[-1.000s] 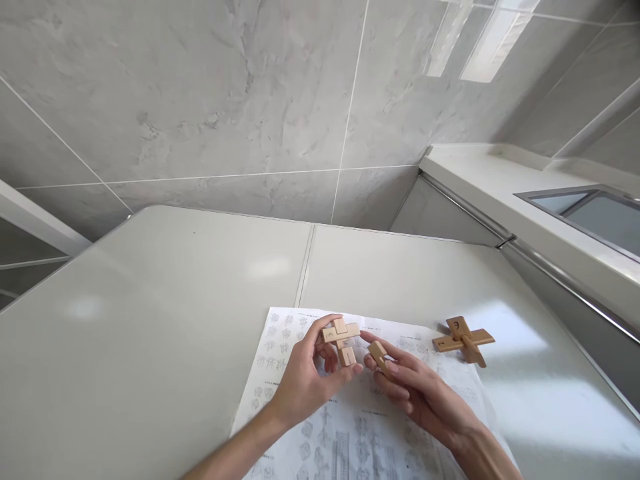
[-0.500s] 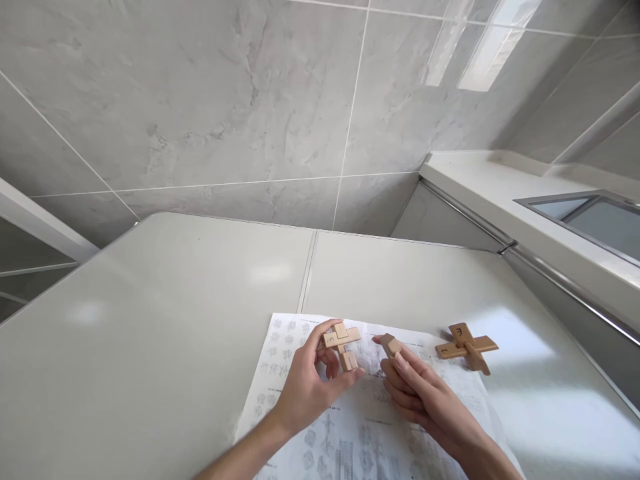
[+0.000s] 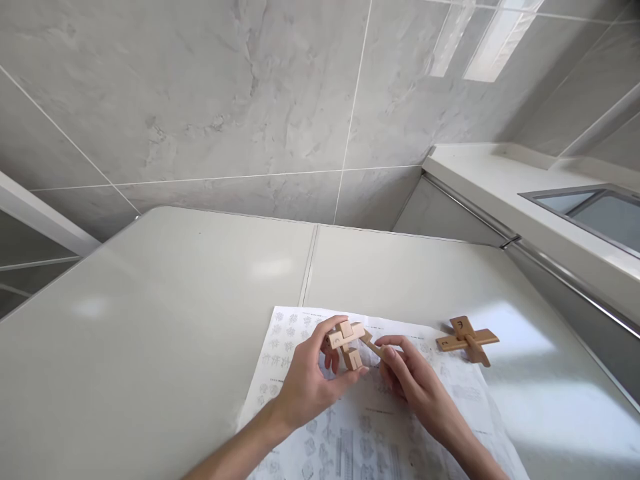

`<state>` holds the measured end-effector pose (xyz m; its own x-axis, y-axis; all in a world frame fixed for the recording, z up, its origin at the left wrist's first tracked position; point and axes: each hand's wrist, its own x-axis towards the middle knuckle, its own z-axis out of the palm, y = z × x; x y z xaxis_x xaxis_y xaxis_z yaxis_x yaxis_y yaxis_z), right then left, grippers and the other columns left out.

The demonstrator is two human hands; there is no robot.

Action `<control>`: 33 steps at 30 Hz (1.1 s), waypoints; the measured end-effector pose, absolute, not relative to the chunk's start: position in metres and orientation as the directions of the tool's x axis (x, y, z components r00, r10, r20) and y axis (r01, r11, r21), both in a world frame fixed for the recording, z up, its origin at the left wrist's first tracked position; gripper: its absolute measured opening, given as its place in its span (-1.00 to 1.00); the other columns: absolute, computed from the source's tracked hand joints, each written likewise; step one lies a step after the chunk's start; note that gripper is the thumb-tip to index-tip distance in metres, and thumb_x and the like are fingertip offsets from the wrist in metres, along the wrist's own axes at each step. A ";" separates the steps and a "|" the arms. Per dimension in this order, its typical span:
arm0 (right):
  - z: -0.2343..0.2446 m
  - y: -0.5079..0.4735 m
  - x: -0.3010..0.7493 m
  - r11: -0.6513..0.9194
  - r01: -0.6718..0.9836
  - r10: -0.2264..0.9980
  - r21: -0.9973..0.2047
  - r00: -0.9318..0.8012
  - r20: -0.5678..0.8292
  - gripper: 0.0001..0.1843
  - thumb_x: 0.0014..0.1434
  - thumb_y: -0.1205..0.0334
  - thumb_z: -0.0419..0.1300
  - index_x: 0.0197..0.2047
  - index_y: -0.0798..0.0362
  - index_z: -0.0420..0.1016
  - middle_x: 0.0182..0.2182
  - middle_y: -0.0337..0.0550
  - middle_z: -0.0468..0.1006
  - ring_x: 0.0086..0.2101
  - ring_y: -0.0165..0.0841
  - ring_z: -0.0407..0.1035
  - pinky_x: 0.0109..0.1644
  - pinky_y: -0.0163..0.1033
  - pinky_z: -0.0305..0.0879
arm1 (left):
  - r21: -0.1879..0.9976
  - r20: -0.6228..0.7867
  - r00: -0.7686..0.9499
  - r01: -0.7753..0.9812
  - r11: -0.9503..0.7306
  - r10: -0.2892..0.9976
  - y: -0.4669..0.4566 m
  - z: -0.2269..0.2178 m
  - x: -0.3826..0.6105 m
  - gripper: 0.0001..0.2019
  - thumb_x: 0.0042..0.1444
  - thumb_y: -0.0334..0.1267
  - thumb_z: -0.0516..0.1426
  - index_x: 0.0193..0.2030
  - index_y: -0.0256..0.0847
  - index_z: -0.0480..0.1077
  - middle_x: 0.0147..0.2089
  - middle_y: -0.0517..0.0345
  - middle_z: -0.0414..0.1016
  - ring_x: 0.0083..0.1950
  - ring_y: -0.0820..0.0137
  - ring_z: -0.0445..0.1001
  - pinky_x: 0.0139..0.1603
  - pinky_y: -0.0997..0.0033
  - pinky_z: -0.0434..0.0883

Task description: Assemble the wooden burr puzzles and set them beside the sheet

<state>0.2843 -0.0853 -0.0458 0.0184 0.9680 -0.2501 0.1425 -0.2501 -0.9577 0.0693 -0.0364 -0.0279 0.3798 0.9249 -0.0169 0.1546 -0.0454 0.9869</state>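
My left hand (image 3: 313,377) is closed round a few joined pale wooden puzzle pieces (image 3: 345,337), thumb below and fingers behind. One of these blocks bears a dark number. My right hand (image 3: 407,370) pinches a slim wooden puzzle piece (image 3: 374,345) between thumb and forefinger. Its far end reaches the right side of the joined pieces; whether it touches them I cannot tell. Both hands are over a printed sheet (image 3: 380,413) covered with small puzzle drawings. A browner cross-shaped wooden puzzle (image 3: 467,341) with numbers on its arms lies at the sheet's right edge.
The pale table (image 3: 200,320) has a seam (image 3: 309,263) running away from me. Behind it stands a grey tiled wall (image 3: 200,100). On the right is a white counter (image 3: 480,173) with a metal-framed opening (image 3: 590,210).
My right hand has brought its piece leftward to the joined pieces and turned it, so its long side now shows. The left hand has tilted its pieces slightly. The camera view has shifted a little.
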 end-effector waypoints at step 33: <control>-0.058 -0.102 0.280 0.117 0.252 0.992 -0.961 -0.084 0.099 -0.75 0.57 -0.02 0.10 -0.14 -0.12 0.20 -0.50 -0.35 0.46 -0.53 -0.38 0.20 -0.45 -0.31 0.08 | 0.955 0.065 0.608 0.191 -0.225 0.791 -0.037 -0.035 0.072 -0.30 0.01 -0.37 0.50 0.30 0.14 0.49 0.10 0.16 0.52 -0.13 0.34 0.56 -0.20 0.37 0.51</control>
<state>0.2797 -0.1022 -0.0583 -0.0842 0.9915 0.0989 0.2523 0.1173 -0.9605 0.0724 -0.0368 -0.0348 0.6078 0.7915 0.0649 0.1915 -0.2253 0.9553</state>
